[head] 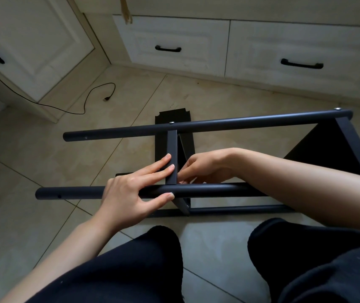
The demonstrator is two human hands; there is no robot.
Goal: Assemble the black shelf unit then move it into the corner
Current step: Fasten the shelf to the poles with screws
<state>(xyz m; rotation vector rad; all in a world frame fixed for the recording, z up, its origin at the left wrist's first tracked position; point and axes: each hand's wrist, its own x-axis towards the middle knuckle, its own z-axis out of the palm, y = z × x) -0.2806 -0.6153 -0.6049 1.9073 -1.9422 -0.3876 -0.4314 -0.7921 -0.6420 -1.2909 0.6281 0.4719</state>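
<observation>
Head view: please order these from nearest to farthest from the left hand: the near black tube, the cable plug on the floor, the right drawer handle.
From the left hand:
1. near black tube, under the hand, touching it.
2. cable plug, on the floor, beyond and slightly left.
3. right drawer handle, far right, on the cabinet.

Before you, the floor (32, 215) is laid in beige tiles with darker grout lines. White cabinets run along the far wall: two drawers, the left drawer (172, 44) and the right drawer (301, 51), each carrying a black bar handle. At your far left stands a white panelled cabinet door (28, 44), its long black handle set at a slant. A thin black cable (82, 101) trails across the tiles below it, its plug lying loose.
</observation>
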